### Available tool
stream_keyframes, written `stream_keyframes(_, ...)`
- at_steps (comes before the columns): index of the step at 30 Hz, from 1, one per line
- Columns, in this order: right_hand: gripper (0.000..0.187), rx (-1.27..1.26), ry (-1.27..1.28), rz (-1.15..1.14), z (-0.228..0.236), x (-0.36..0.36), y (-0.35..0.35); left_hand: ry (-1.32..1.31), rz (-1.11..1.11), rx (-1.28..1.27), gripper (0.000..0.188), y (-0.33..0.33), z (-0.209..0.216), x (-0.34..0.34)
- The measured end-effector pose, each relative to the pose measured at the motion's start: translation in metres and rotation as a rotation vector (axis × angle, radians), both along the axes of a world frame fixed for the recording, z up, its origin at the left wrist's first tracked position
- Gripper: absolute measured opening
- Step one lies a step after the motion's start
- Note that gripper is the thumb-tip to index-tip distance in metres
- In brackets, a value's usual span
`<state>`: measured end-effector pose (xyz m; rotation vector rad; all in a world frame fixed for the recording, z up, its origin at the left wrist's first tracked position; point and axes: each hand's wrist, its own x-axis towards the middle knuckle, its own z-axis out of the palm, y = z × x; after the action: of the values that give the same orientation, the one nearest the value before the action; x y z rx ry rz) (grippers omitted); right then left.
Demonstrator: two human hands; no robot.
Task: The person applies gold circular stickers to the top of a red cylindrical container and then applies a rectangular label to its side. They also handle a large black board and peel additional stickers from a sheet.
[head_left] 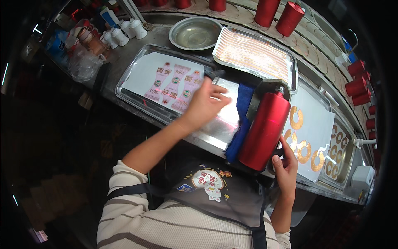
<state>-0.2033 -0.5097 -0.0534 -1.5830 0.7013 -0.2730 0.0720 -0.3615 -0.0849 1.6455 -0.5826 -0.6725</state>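
Observation:
A red cylindrical bottle (265,130) with a narrow metallic neck lies tilted in a metal fixture in front of me, its neck pointing away. My right hand (287,166) is at its near end, thumb and forefinger curled around a small black knob (279,153). Over the bare metal plate (213,135) left of the bottle, my left hand (206,104) hovers with its fingers apart and nothing visible in them. A blurred dark object (214,74) shows just beyond it. Blue cloth (244,110) lies between plate and bottle. Pink printed decals (174,85) rest on white paper in a tray (124,76).
Gold C-shaped decals (304,151) lie on white paper at right, with more in a tray (346,176) beyond. At the back are a round metal basin (195,34) and a striped tray (255,54). Red bottles (290,18) line a curved conveyor. White small pots (137,29) stand far left.

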Motion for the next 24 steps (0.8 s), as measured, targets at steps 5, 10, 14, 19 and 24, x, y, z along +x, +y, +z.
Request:
stream_keyframes(5,0.057,0.051,0.056,-0.048,-0.002,-0.003,-0.004,-0.774,0.296,0.679,0.046,0.072,-0.032,0.149)
stream_keyframes(10,0.062,0.074,0.105,-0.083,0.005,-0.005,-0.004,-0.831,0.302,0.865,0.067,0.126,-0.060,0.213)
stream_keyframes(14,0.060,0.061,0.130,-0.090,-0.004,-0.005,-0.006,-0.903,0.314,0.911,0.070,0.145,-0.061,0.231)
stream_keyframes(19,0.058,0.030,0.132,-0.108,-0.005,-0.002,-0.006,-0.925,0.225,0.889,0.060,0.106,-0.058,0.248)
stream_keyframes(24,0.058,-0.013,0.220,-0.090,0.009,-0.012,-0.016,-0.630,0.318,0.667,0.050,0.160,-0.093,0.318)
